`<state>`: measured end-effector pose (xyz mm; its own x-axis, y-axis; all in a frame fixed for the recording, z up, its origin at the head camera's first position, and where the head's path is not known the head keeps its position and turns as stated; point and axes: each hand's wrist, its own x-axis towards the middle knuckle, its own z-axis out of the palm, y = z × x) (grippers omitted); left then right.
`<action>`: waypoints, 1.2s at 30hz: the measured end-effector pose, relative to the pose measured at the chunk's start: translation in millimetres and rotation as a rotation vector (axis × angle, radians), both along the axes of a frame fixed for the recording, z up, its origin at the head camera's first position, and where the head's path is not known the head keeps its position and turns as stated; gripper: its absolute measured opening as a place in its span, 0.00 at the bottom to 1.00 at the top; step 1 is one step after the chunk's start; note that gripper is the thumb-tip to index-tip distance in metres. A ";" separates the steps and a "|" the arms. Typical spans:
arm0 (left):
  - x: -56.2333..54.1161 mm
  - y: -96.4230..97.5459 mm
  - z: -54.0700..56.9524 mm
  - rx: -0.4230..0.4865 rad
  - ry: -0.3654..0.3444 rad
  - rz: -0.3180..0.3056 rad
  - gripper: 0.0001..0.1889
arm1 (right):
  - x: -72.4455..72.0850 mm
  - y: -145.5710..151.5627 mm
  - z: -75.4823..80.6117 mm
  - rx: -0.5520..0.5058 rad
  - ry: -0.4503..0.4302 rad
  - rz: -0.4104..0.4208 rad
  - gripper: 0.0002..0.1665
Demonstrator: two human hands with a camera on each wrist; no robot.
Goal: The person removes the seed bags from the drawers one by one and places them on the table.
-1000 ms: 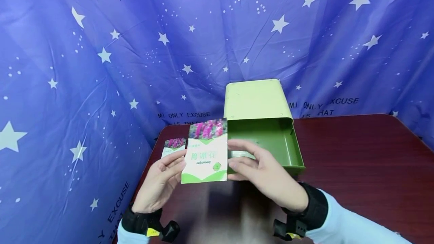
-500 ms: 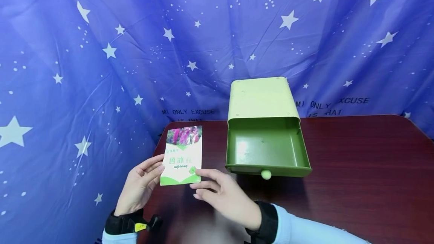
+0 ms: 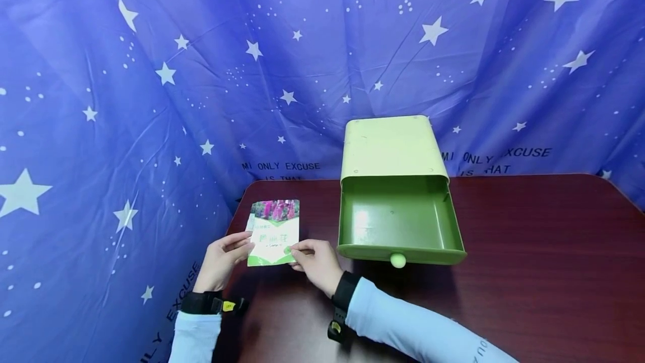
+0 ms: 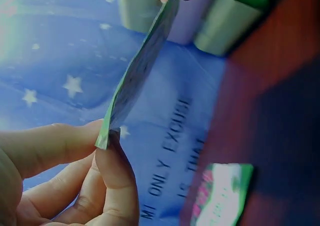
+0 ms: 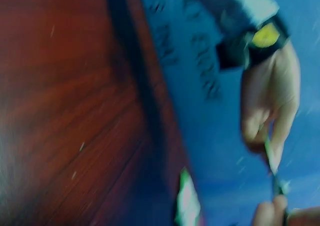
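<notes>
My left hand [image 3: 221, 262] pinches the left edge of a flower seed packet [image 3: 274, 234], white with a green border and pink blooms printed at its top. At the packet's lower right corner my right hand [image 3: 317, 265] grips it between thumb and fingers. Edge-on in the left wrist view, the held packet [image 4: 137, 76] looks thin and slightly bowed. A second, similar packet [image 4: 225, 193] lies on the table below it; the held one hides most of it from the head view. The right wrist view is blurred.
A cream box [image 3: 393, 144] with a green drawer [image 3: 390, 217] pulled out stands right of the hands. Its round knob [image 3: 398, 260] faces the front. The dark red wooden table [image 3: 529, 251] meets a blue star-printed curtain [image 3: 322, 60] at the back and left.
Both hands have carried the packet left and away from in front of the drawer, then lower. The right hand shifted from its right edge to the lower right corner.
</notes>
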<state>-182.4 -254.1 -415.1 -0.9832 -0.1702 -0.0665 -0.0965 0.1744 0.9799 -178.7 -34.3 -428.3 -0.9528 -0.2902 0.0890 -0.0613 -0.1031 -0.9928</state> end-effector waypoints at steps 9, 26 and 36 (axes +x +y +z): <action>-42.8 10.9 -32.0 -0.374 0.093 0.087 0.13 | -39.9 -10.7 -35.1 0.091 -0.094 -0.139 0.08; -83.3 42.4 -60.4 -0.711 0.156 0.035 0.06 | -85.8 -6.0 -60.0 0.450 -0.019 -0.289 0.09; -93.9 48.7 -64.2 -0.730 0.160 0.031 0.08 | -100.5 -3.1 -55.9 0.518 0.004 -0.327 0.09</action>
